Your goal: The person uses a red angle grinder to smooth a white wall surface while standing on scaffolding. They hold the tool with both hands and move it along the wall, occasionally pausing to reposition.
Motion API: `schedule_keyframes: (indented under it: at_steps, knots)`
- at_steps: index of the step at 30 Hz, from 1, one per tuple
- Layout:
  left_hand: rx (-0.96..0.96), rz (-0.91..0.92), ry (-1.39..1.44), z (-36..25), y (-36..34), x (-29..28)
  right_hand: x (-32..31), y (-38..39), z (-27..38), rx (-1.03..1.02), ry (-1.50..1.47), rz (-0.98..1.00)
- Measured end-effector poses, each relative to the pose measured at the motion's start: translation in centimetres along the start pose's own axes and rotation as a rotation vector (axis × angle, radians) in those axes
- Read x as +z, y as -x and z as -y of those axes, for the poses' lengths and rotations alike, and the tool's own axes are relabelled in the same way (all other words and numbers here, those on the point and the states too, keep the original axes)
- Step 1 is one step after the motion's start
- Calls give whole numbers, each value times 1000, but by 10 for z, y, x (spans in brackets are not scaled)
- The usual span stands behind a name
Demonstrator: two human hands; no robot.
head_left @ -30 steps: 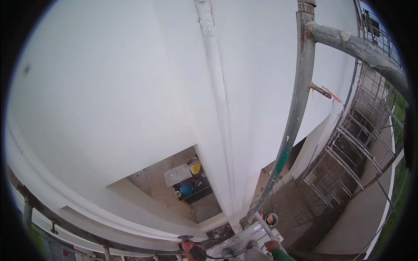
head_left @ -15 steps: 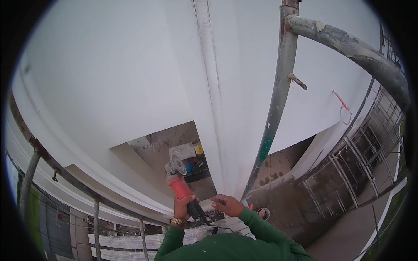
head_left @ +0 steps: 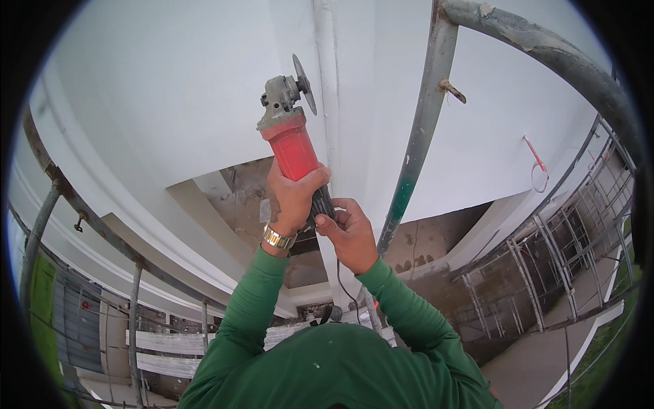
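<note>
My left hand [head_left: 289,191] wraps round the red body of an angle grinder [head_left: 287,143], with a metal watch on that wrist. My right hand [head_left: 347,235] is closed on the grinder's black rear end, thumb along it. The grinder is raised, its head upward and its disc [head_left: 305,88] turned to the right, in front of a narrow vertical strip [head_left: 325,31] in the white wall [head_left: 204,82]; whether the disc touches the wall I cannot tell. A black cord [head_left: 346,292] hangs from the tool.
A vertical scaffold tube [head_left: 426,129] joins a thick rail [head_left: 524,31] at upper right. A railing [head_left: 102,236] curves along the left, above planks [head_left: 170,344]. An orange tool [head_left: 535,153] is at the right wall. Below are openings [head_left: 443,235] and more scaffolding [head_left: 545,273].
Both hands and the grinder have risen from the lower edge to the middle of the picture. My right hand, apart from the tool half a second ago, has closed on its rear end.
</note>
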State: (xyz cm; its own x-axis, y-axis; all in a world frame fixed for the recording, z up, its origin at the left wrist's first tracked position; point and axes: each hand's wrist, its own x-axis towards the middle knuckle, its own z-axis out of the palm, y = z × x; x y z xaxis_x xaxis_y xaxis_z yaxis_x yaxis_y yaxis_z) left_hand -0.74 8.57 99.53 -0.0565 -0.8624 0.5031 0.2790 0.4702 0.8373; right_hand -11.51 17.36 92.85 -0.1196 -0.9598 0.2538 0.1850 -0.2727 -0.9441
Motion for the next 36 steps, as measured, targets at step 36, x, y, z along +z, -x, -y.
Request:
schedule_keyframes:
  at_steps: [36]
  knots:
    - [249,351,-313,-92,-181,19,35,-176,124,-590,482,-252]
